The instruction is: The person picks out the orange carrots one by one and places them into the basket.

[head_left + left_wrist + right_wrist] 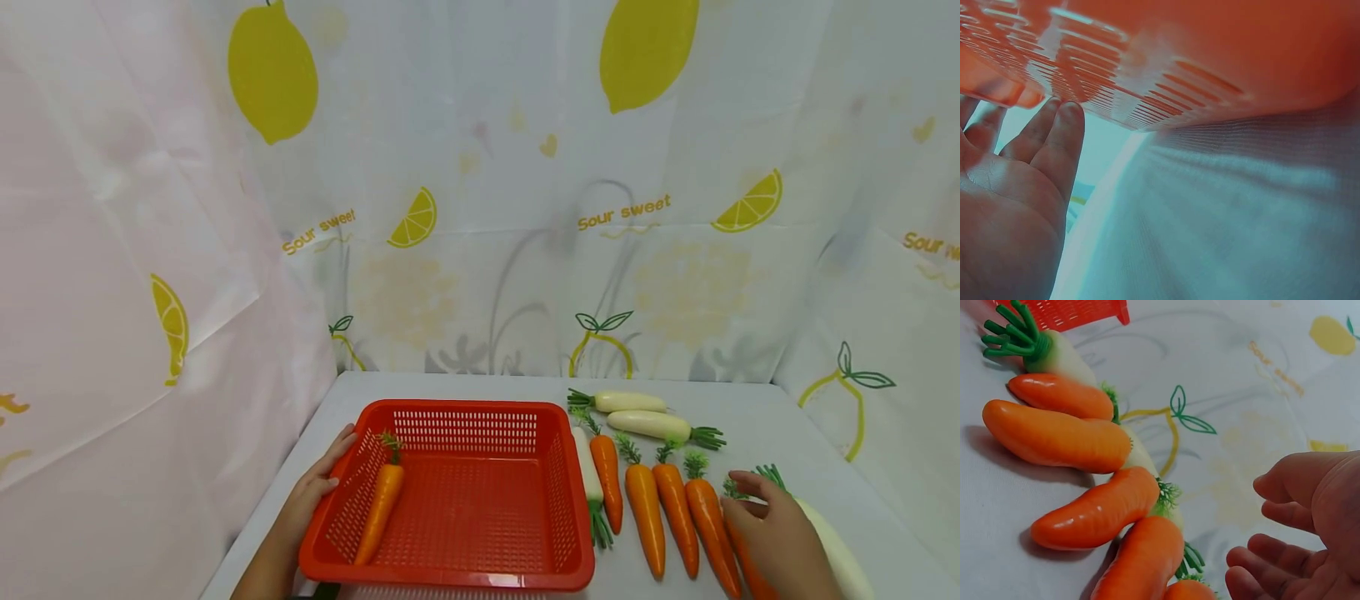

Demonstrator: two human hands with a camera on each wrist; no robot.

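Observation:
A red plastic basket (pixel 465 406) with slotted walls stands on the table, one orange carrot (pixel 382 508) lying along its left side. Against the basket's left wall rests my left hand (pixel 315 492), its fairly straight fingers touching the outside in the left wrist view. My right hand (pixel 787 542) hovers over the right end of a row of carrots (pixel 645 508), fingers loosely bent with nothing held. It partly covers the rightmost carrot (pixel 750 577) and a white radish (pixel 836 550) in the head view. The right wrist view shows a gap between that hand and the carrots (pixel 1097 509).
Another white radish (pixel 587 467) lies close along the basket's right wall. Two more radishes (pixel 647 423) lie behind the carrots. A lemon-print curtain (pixel 480 275) encloses the back and sides of the white table (pixel 757 417).

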